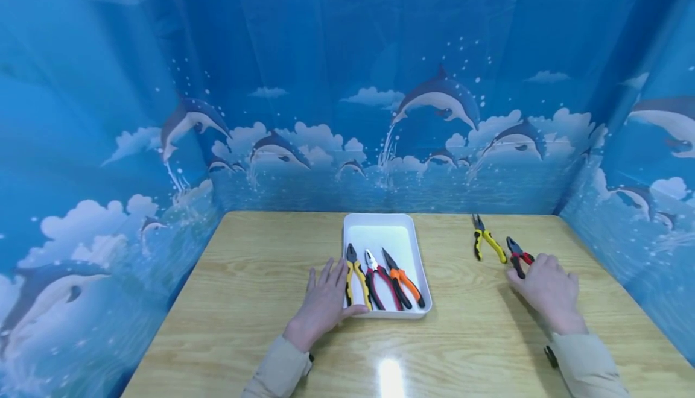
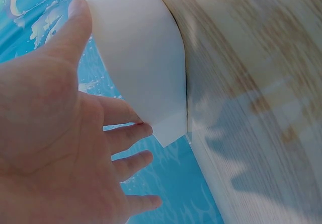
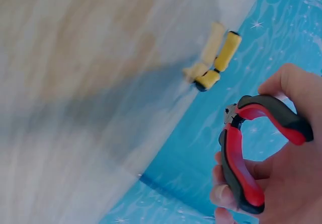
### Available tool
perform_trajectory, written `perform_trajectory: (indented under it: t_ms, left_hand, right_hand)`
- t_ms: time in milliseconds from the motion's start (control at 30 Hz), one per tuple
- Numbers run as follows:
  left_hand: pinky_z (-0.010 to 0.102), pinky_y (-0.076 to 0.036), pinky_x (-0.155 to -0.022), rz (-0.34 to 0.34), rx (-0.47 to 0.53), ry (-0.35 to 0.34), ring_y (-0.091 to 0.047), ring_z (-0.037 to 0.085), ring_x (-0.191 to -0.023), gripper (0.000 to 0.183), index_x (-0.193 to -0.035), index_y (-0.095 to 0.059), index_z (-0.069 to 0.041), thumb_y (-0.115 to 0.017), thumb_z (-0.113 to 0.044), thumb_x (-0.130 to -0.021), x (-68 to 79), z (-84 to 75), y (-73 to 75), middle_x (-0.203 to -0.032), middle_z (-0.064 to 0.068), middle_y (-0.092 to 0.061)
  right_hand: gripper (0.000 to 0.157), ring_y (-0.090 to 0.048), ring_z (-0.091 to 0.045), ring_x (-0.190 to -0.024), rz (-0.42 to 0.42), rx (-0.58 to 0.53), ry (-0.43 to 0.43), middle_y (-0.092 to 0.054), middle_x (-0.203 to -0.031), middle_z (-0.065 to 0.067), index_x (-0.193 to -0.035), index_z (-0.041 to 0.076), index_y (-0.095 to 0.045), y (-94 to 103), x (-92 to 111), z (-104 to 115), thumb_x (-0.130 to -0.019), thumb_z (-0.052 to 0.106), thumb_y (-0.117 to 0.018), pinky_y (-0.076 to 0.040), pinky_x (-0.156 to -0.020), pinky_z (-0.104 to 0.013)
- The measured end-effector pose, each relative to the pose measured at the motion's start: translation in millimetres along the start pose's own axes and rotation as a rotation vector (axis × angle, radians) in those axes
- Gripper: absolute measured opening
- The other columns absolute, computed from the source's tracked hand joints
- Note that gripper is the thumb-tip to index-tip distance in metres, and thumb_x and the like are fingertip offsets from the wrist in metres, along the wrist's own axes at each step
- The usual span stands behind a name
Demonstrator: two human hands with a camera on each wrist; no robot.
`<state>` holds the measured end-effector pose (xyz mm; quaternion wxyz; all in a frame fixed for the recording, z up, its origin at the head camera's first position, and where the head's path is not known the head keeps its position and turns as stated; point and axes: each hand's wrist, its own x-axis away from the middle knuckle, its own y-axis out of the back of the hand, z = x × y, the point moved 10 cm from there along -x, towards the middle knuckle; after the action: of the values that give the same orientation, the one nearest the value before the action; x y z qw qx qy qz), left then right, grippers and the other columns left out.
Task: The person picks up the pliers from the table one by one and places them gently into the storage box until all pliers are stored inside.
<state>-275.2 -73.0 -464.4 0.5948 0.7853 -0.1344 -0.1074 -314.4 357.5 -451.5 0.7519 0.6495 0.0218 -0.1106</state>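
My left hand (image 1: 326, 298) rests along the left side of a white tray (image 1: 380, 235), fingers spread and fairly straight. The left wrist view shows its thumb and fingertips at the wall of the tray (image 2: 146, 58). In the tray lie yellow-and-black pliers (image 1: 352, 265), red-and-black pliers (image 1: 384, 277) and orange-and-black long-nose pliers (image 1: 402, 274). To the right, my right hand (image 1: 551, 289) grips another pair of red-and-black pliers (image 3: 240, 166) by the spread handles, head pointing away from the palm.
Yellow-handled long-nose pliers (image 1: 493, 244) lie on the wooden table (image 1: 260, 277) near its back edge, left of the right hand. A blue dolphin-print curtain (image 1: 326, 84) closes off the back and both sides.
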Motion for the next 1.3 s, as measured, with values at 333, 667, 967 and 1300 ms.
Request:
perform_trajectory:
  t_ms: [333,667,967,1300]
  left_hand:
    - [0.068,-0.015,-0.12,-0.005,-0.015,-0.004,-0.02,0.043,-0.152,0.101,-0.157,-0.029,0.002,-0.057,-0.068,-0.09,1.2,-0.9,1.9,-0.165,0.02,-0.024]
    - [0.068,-0.015,-0.12,-0.009,-0.016,-0.009,-0.02,0.043,-0.152,0.101,-0.157,-0.028,0.002,-0.058,-0.068,-0.09,1.2,-0.4,0.7,-0.165,0.02,-0.024]
    - [0.069,-0.014,-0.119,-0.008,-0.001,-0.009,-0.02,0.043,-0.152,0.1,-0.157,-0.029,0.003,-0.059,-0.066,-0.09,2.6,-1.8,2.7,-0.165,0.021,-0.023]
    - [0.068,-0.013,-0.12,-0.005,0.01,-0.004,-0.018,0.043,-0.152,0.102,-0.157,-0.027,0.002,-0.059,-0.066,-0.09,2.2,-1.1,1.7,-0.165,0.02,-0.022]
  right_hand:
    - [0.069,-0.049,-0.041,-0.07,-0.124,0.048,0.088,-0.046,-0.075,-0.026,-0.084,-0.012,-0.044,17.1,8,30,-0.092,0.052,-0.067,-0.037,-0.057,-0.049]
    - [0.065,-0.049,-0.04,-0.068,-0.263,0.069,0.185,-0.047,-0.074,-0.025,-0.082,-0.011,-0.046,36.5,20,58,-0.086,0.049,-0.072,-0.036,-0.052,-0.046]
    - [0.064,-0.048,-0.038,-0.069,-0.242,0.047,0.192,-0.048,-0.076,-0.024,-0.084,-0.01,-0.047,41.5,21,79,-0.088,0.05,-0.069,-0.035,-0.054,-0.046]
    - [0.064,-0.046,-0.035,-0.071,-0.224,0.035,0.213,-0.048,-0.079,-0.022,-0.086,-0.008,-0.046,40.1,23,101,-0.087,0.051,-0.07,-0.033,-0.056,-0.043]
